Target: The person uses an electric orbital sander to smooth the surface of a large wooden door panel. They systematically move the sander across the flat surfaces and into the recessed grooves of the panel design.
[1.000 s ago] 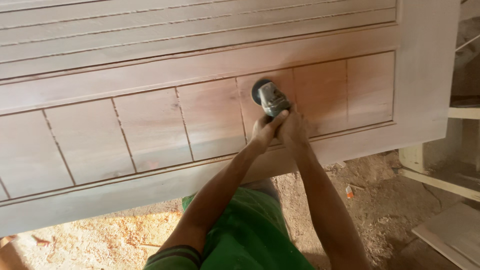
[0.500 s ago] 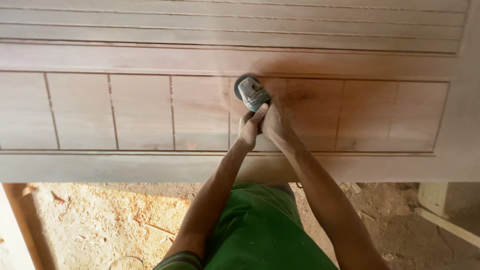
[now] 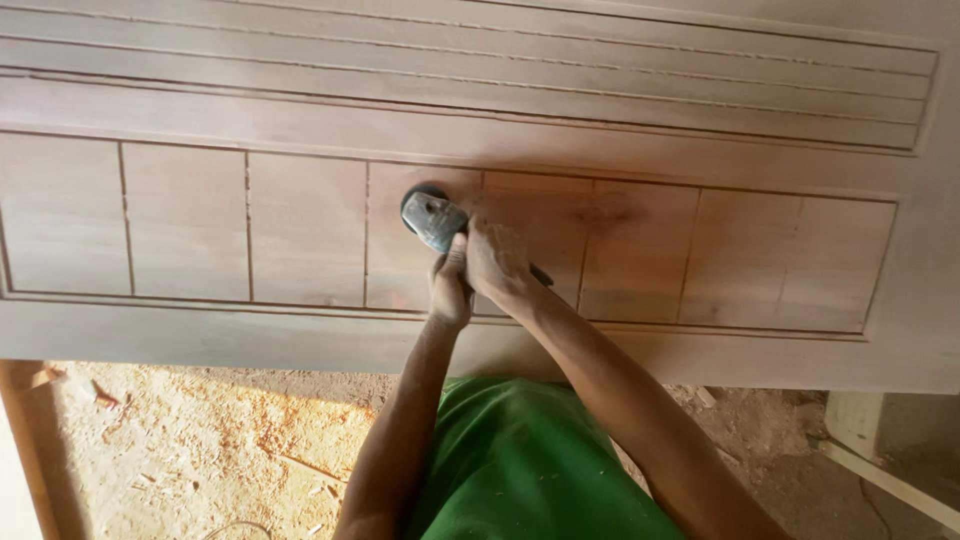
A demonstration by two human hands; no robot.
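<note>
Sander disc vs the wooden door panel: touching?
Touching. The head view shows the sander lying flat on the door panel with no gap visible under its disc, while the left hand and right hand both hold its body.

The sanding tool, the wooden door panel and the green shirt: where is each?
sanding tool [image 3: 432,215], head view, on its grey head.
wooden door panel [image 3: 200,225], head view, on a bare flat section left of the tool.
green shirt [image 3: 520,460], head view, on its front.
</note>
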